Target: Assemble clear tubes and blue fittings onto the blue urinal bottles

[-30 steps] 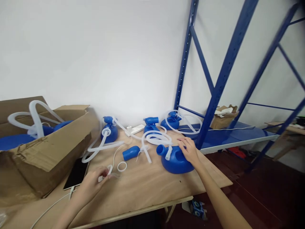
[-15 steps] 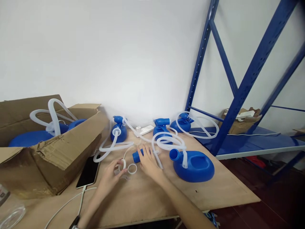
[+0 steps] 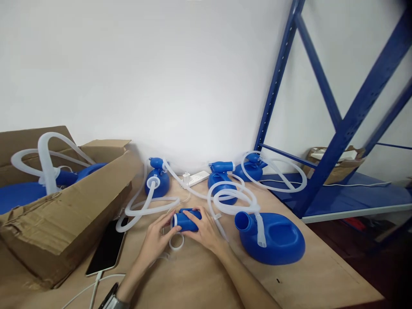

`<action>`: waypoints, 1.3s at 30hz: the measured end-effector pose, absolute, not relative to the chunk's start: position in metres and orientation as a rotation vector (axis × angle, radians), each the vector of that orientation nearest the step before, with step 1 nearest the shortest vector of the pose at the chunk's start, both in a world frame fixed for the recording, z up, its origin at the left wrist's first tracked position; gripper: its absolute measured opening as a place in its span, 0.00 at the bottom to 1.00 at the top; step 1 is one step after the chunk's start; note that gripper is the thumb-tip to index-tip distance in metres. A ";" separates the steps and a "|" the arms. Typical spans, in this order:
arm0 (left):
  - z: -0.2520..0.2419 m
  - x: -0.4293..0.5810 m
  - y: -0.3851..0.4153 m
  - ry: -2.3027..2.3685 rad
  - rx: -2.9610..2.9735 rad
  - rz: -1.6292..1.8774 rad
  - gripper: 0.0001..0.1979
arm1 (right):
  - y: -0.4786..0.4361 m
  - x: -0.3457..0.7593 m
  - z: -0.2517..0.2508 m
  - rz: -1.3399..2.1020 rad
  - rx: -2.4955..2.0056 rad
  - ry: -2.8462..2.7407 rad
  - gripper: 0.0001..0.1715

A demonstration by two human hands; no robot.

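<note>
A short blue plastic tube piece (image 3: 184,222) is held in front of me, its open end turned left. My right hand (image 3: 207,229) wraps around its right part. At the left end, the fingers of my left hand (image 3: 157,237) grip a white ring (image 3: 174,220), which sits against the rim of the tube piece; how far it is seated I cannot tell. Just below, a second white ring (image 3: 182,245) lies on the table, partly behind my fingers. To the right stands a blue plastic urinal bottle (image 3: 273,242) with a translucent hose (image 3: 236,210) coiled behind it.
On the left, an open cardboard box (image 3: 74,214) holds more blue bottles and hoses. A phone (image 3: 107,249) on a cable lies beside it. Several blue bottles with hoses, including one (image 3: 157,184), and a power strip (image 3: 198,178) line the wall. Blue shelving (image 3: 341,124) stands right.
My right hand has lifted the blue tube piece off the table and turned it. My left hand has brought the white ring to its open end. The view has shifted slightly.
</note>
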State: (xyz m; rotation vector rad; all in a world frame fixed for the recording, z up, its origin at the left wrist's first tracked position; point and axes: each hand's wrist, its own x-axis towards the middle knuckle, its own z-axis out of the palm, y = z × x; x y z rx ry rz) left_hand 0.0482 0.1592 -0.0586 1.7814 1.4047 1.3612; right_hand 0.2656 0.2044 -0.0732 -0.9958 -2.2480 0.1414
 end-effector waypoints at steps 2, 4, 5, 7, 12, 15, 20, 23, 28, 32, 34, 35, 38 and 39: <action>-0.057 0.048 0.155 1.426 1.713 1.350 0.28 | 0.204 0.266 -0.074 0.146 -0.943 -2.271 0.40; -0.055 0.048 0.152 1.437 1.637 1.326 0.28 | 0.202 0.265 -0.074 0.149 -0.925 -2.272 0.39; -0.055 0.047 0.152 1.438 1.611 1.316 0.29 | 0.201 0.265 -0.074 0.151 -0.925 -2.262 0.39; -0.054 0.047 0.150 1.437 1.587 1.297 0.30 | 0.199 0.264 -0.075 0.147 -0.928 -2.234 0.38; -0.050 0.050 0.144 1.330 1.719 1.216 0.20 | 0.193 0.260 -0.078 0.148 -0.870 -2.233 0.40; -0.049 0.056 0.142 1.334 1.860 1.248 0.15 | 0.188 0.254 -0.080 0.150 -0.837 -2.216 0.42; -0.051 0.071 0.136 1.319 1.999 1.412 0.21 | 0.177 0.248 -0.082 0.183 -0.875 -2.157 0.40; -0.045 0.080 0.133 1.308 2.082 1.434 0.32 | 0.174 0.251 -0.084 0.220 -0.873 -2.140 0.36; -0.011 0.090 0.133 1.268 2.400 1.231 0.37 | 0.174 0.261 -0.082 0.239 -0.843 -2.033 0.34; 0.000 0.091 0.140 1.138 2.508 1.179 0.39 | 0.178 0.266 -0.078 0.294 -0.774 -1.993 0.34; -0.009 0.088 0.147 1.137 2.399 1.195 0.42 | 0.182 0.266 -0.076 0.308 -0.786 -2.012 0.34; -0.016 0.086 0.151 1.183 2.305 1.207 0.42 | 0.185 0.266 -0.075 0.307 -0.814 -2.039 0.34; -0.034 0.080 0.160 1.430 1.978 1.248 0.35 | 0.192 0.266 -0.071 0.242 -0.963 -2.142 0.35; -0.038 0.078 0.160 1.501 1.933 1.257 0.32 | 0.194 0.267 -0.070 0.192 -1.013 -2.179 0.36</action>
